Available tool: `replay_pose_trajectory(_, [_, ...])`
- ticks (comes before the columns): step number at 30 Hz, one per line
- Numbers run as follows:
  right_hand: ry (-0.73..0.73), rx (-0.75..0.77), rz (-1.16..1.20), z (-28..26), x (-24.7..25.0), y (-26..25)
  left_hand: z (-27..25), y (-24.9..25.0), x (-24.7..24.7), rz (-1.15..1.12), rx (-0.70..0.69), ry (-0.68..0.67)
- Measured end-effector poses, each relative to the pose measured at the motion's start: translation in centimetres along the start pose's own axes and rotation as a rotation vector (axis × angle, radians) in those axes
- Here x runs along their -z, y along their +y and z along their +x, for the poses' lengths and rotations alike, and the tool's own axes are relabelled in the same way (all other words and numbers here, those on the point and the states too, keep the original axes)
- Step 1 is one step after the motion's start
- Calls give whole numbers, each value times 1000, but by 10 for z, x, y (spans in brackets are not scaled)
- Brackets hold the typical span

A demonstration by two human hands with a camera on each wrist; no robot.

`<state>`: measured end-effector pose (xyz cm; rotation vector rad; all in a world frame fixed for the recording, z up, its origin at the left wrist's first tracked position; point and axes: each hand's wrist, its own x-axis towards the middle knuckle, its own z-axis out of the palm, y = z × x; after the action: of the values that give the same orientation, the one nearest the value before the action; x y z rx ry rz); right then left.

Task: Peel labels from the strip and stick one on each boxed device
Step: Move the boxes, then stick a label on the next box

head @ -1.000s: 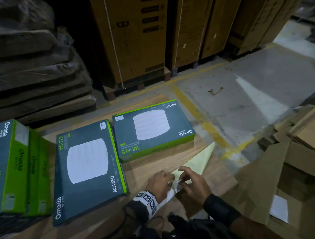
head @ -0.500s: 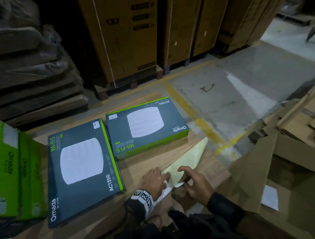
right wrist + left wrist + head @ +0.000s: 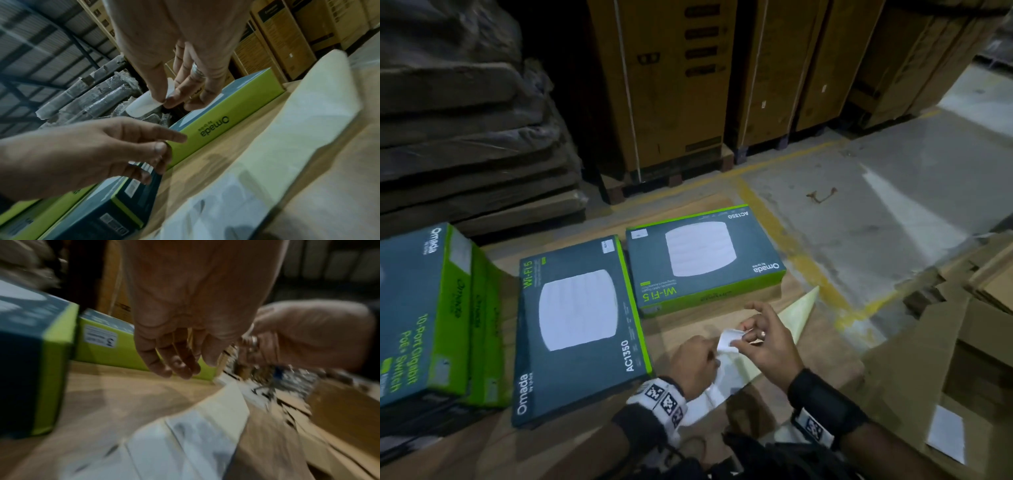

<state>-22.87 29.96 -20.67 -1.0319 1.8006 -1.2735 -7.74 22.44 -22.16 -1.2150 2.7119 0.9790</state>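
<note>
Two teal-and-green Omada boxes lie flat on the wooden top, the near one (image 3: 578, 325) beside the far one (image 3: 702, 253). Each carries a small white sticker at a corner. My right hand (image 3: 744, 334) pinches a white label (image 3: 727, 339) between thumb and fingers, lifted just off the strip; the label (image 3: 144, 104) curls free below my right hand (image 3: 164, 100). The strip (image 3: 799, 317) lies flat in front of the far box, pale yellow backing at its far end, white near me. My left hand (image 3: 698, 356) hovers over the strip's near part, fingers (image 3: 179, 368) loose and empty.
More green Omada boxes (image 3: 417, 315) stand stacked at the left. Flattened cardboard (image 3: 928, 342) piles up on the right. Tall brown cartons on pallets (image 3: 671, 85) and wrapped stacks (image 3: 465, 120) line the back. Concrete floor with a yellow line (image 3: 791, 246) lies beyond the top.
My right hand has pulled a label up off the strip and lifted it. My left hand has come off the strip and now hovers with loose fingers.
</note>
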Motion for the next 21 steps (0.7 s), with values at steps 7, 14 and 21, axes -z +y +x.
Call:
replay_pose_trajectory(7, [-175,35,-98,10,-66,-23,-65,-74,49,-352,224,397])
replay_pose_trajectory(14, [-403,-10,-45,15,-130,-32,-147,-143,65,-288,462,720])
replay_pose_trajectory(21, [-431,-218,-98,20,-140,-29,-165,-191,47,-136,817,661])
